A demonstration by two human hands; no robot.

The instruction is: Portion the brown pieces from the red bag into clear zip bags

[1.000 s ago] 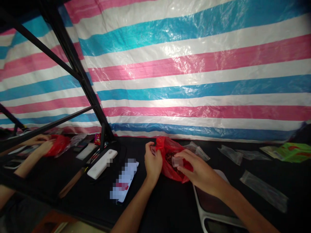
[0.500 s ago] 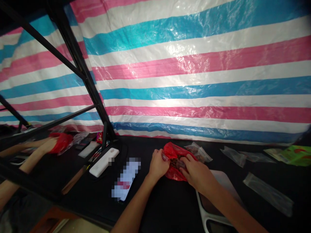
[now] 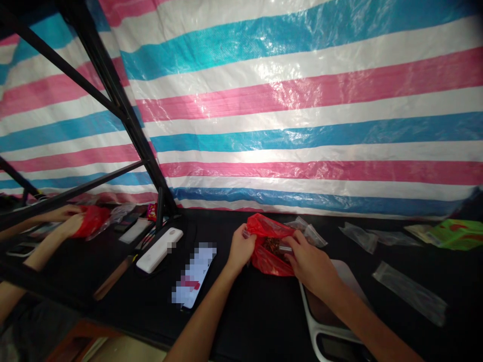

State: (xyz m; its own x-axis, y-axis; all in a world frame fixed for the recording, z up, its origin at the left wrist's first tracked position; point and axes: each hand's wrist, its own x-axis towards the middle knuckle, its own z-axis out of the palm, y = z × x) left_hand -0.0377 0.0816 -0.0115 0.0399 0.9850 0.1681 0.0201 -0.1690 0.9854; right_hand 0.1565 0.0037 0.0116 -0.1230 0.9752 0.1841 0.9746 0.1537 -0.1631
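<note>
A red plastic bag (image 3: 269, 266) lies on the black table with its mouth spread wide. Loose brown, grainy pieces (image 3: 272, 246) show inside it. My left hand (image 3: 242, 247) pinches the left edge of the bag's opening. Inside the right side of the mouth, my right hand (image 3: 310, 260) is closed around a small shiny silver object (image 3: 286, 248), its kind unclear because the fingers cover most of it. Beneath my right forearm is a kitchen scale (image 3: 310, 314) with a pale rim and a dark display, partly hidden by the arm.
Clear zip bags (image 3: 307, 231) lie behind the red bag, and more plastic sleeves (image 3: 411, 291) to the right near a green packet (image 3: 455, 234). A phone (image 3: 196, 276) and white power bank (image 3: 160, 250) are left. Beyond a black frame (image 3: 130, 125), another person's hands (image 3: 70, 223) handle a red bag.
The bag's mouth has opened wider, showing more of its contents. My right hand has turned slightly, exposing the silver object. The whole view has shifted a little.
</note>
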